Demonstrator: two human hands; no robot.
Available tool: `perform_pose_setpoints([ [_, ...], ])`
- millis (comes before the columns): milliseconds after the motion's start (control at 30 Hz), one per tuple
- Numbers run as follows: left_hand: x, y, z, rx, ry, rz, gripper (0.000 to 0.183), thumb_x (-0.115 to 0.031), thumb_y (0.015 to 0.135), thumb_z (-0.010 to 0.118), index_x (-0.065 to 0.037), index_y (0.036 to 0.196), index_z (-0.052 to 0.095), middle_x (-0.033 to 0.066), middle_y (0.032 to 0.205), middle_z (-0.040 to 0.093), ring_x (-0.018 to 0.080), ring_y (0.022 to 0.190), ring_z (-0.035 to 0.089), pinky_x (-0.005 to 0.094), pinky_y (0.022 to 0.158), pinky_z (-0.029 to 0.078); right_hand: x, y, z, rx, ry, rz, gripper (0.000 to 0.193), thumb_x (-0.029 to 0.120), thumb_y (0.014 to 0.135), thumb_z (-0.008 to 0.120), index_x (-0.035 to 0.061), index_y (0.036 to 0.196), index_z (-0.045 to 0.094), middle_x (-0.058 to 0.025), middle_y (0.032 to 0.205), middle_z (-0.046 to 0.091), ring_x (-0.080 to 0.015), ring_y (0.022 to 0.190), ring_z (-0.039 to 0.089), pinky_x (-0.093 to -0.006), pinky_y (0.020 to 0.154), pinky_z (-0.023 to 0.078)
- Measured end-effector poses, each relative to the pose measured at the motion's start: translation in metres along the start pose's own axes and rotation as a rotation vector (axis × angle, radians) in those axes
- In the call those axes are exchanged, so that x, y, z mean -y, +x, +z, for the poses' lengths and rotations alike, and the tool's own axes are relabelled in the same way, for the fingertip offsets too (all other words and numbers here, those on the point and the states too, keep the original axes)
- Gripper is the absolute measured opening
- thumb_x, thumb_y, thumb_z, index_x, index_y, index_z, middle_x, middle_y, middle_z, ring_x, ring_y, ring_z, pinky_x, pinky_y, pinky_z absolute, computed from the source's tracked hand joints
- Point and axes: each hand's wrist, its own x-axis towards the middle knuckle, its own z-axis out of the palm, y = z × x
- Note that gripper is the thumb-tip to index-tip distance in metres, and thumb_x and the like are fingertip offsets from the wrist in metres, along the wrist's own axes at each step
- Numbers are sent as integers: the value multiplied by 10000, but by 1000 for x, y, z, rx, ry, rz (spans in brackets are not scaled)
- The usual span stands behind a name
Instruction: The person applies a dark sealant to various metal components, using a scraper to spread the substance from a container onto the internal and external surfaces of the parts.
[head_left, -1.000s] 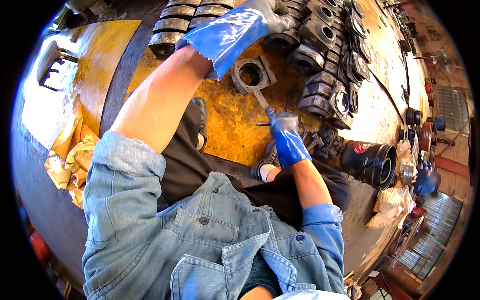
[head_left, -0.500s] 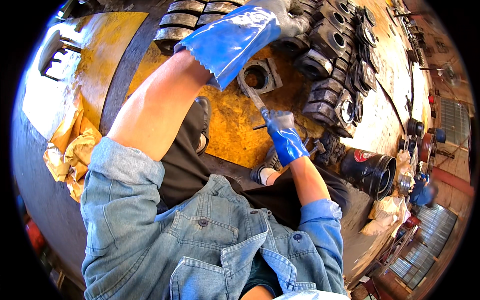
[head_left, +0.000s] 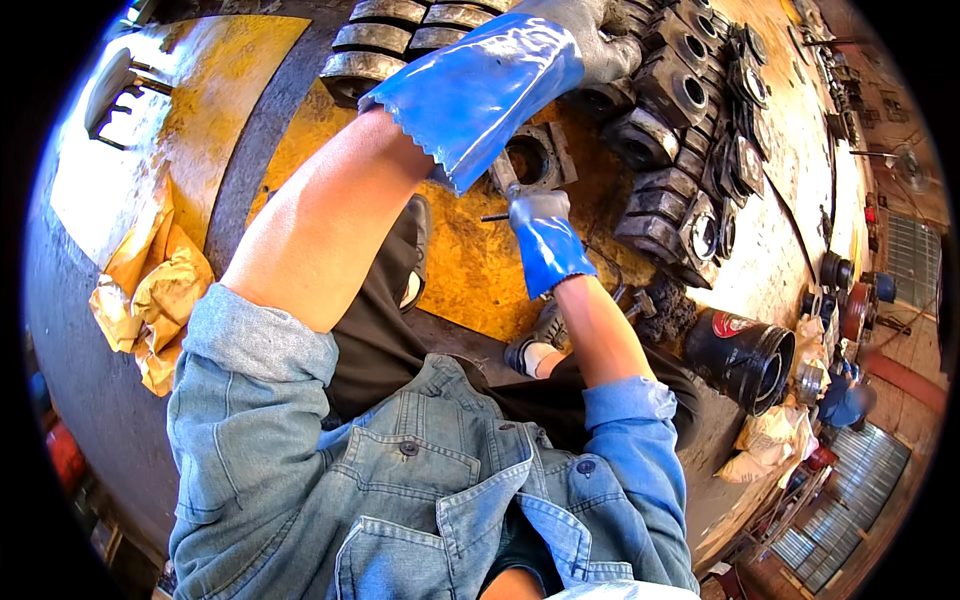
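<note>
My right hand [head_left: 541,207], in a blue glove with a grey palm, is closed round a flat grey metal bar [head_left: 503,176]. A thin dark rod [head_left: 494,217] sticks out beside that fist. The bar's far end reaches the near left side of a square metal block with a round bore [head_left: 545,158], lying on the yellow-brown floor sheet. My left hand [head_left: 603,45], gloved alike, reaches to the top of the view beside the stacked metal blocks. Its fingers are bent; what they hold, if anything, is hidden.
Rows of dark bored blocks [head_left: 672,95] stand at the far right, and stacked rounded metal pieces [head_left: 362,66] at the far left. A black bucket [head_left: 722,350] lies tipped at the right. Crumpled brown paper [head_left: 160,290] lies at the left, near a stool [head_left: 112,90].
My right hand has moved away from me and slightly left with the bar, closer to the square block. My left hand has shifted slightly right in the view.
</note>
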Motion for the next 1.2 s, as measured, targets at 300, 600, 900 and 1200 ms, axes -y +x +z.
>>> perform_pose_setpoints([
  [300,20,10,-9,-42,-8,74,337,-269,821,689,4,1020,689,206,904,711,313,852,688,381,772,526,-16,-14,-32,131,52,100,433,281,1022,325,237,1441,425,-152,1253,623,-336,1166,600,-451,944,485],
  [600,18,12,-13,-43,-23,96,335,-256,805,692,5,1015,685,214,894,705,319,850,687,388,768,527,-32,-72,25,261,-42,184,438,279,1021,360,212,1449,425,-146,1222,652,-321,1082,645,-496,827,501],
  [900,16,14,4,9,-54,104,355,-260,821,675,4,1058,667,216,897,702,331,850,681,391,772,528,-66,-63,42,267,126,394,409,316,1033,334,173,1345,555,-141,1134,698,-326,1043,673,-504,829,526],
  [1200,20,12,-12,53,-52,81,330,-264,829,663,-4,1032,674,199,881,709,281,833,688,371,761,525,-117,-58,63,0,-8,35,463,131,953,449,233,1403,486,-184,1112,682,-391,991,663,-507,807,517],
])
